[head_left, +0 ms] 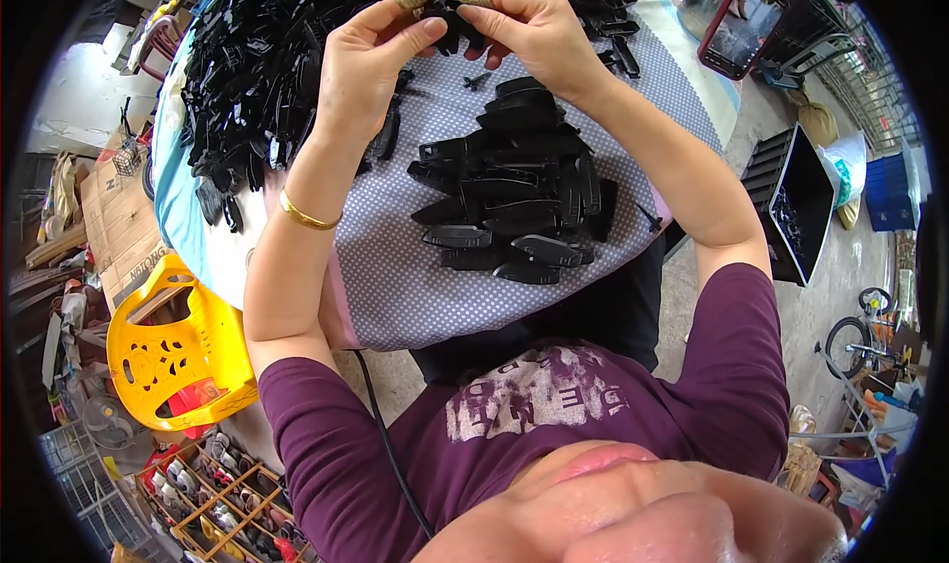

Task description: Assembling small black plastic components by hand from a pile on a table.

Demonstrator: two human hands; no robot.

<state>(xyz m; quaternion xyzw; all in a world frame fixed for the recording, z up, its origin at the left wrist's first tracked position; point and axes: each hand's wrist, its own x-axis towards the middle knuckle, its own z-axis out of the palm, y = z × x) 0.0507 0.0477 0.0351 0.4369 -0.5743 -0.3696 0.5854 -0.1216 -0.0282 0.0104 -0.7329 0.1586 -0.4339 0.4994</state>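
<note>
At the far side of the table, my left hand and my right hand meet over a small black plastic part. Both are closed on it, thumbs and fingertips pinching from either side. Tan covers wrap a fingertip on each hand. The fingers hide much of the part, so its exact kind is unclear. Nearer to me, a stack of long, curved black plastic pieces lies on the patterned cloth. A large heap of loose black plastic parts spreads beside and beyond my left hand.
A phone stands at the far right, near a metal pot. On the floor to the right sits a black crate. A yellow plastic chair is at the left, with a shoe rack below it.
</note>
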